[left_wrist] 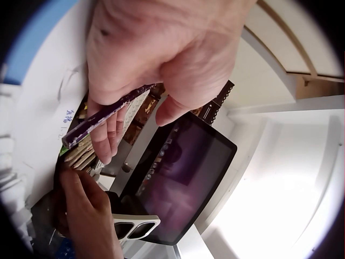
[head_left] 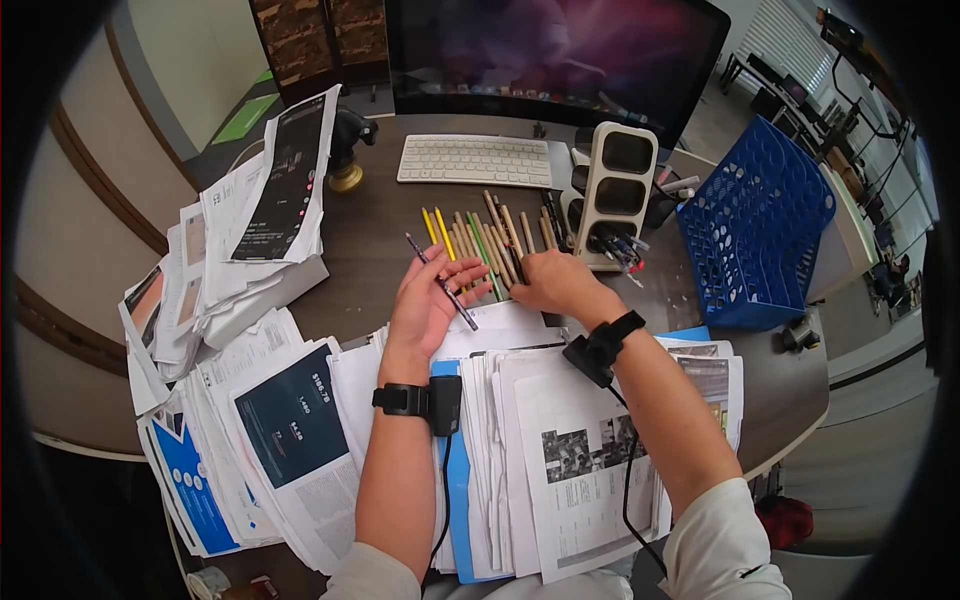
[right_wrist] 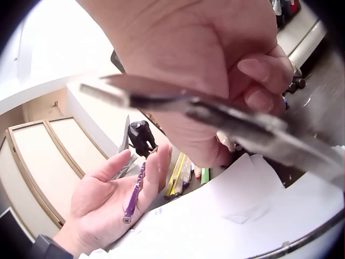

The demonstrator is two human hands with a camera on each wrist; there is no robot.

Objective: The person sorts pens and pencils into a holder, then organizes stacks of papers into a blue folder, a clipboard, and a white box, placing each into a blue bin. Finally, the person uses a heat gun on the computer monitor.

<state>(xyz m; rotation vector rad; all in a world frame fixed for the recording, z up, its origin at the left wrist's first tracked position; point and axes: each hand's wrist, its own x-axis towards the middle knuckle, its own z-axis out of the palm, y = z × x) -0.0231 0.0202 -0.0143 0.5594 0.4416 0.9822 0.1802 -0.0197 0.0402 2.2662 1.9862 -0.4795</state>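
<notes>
A dark purple pencil [head_left: 463,314] [left_wrist: 99,117] [right_wrist: 132,199] lies across the fingers of the upturned left hand [head_left: 415,315] [left_wrist: 156,48] [right_wrist: 102,202], whose thumb stands apart from it. Several pencils lie side by side on the desk beyond: mostly wood-coloured ones [head_left: 504,225], two yellow [head_left: 442,232] and a green one [head_left: 484,250] [right_wrist: 205,175]. At their near right end is the right hand [head_left: 565,285] [left_wrist: 89,208] [right_wrist: 215,70], palm down with some fingers curled; its fingertips are partly hidden, and whether they pinch a pencil is unclear.
A beige organizer [head_left: 598,185] with pens stands right of the pencils, a blue basket [head_left: 750,230] farther right. Behind lie a white keyboard [head_left: 475,160] and a monitor [head_left: 560,50]. Paper stacks [head_left: 590,500] cover the front and left. A blurred strip crosses the right wrist view.
</notes>
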